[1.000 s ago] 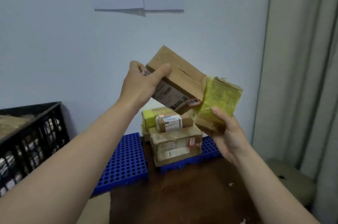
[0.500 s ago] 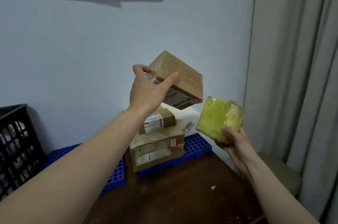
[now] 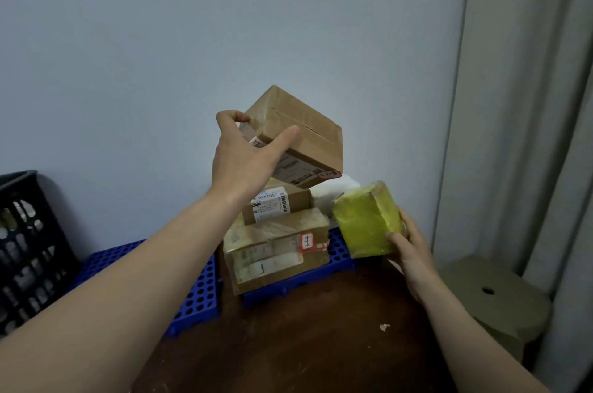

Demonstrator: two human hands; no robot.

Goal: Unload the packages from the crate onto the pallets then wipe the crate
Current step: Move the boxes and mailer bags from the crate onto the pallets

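Gripped in the left hand [image 3: 244,164], a brown cardboard box [image 3: 301,135] is held over parcels [image 3: 276,248] on a blue perforated pallet [image 3: 199,290]; a yellow film-wrapped block [image 3: 365,219], judged light but slippery, is clasped at its lower edge by the right hand [image 3: 410,251].

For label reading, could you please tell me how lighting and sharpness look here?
Head view: dim, flat light, dark corners; wide-angle bows the curtain; label on the brown box in the left hand too soft to read; yellow package in the right hand shows faint sheen.
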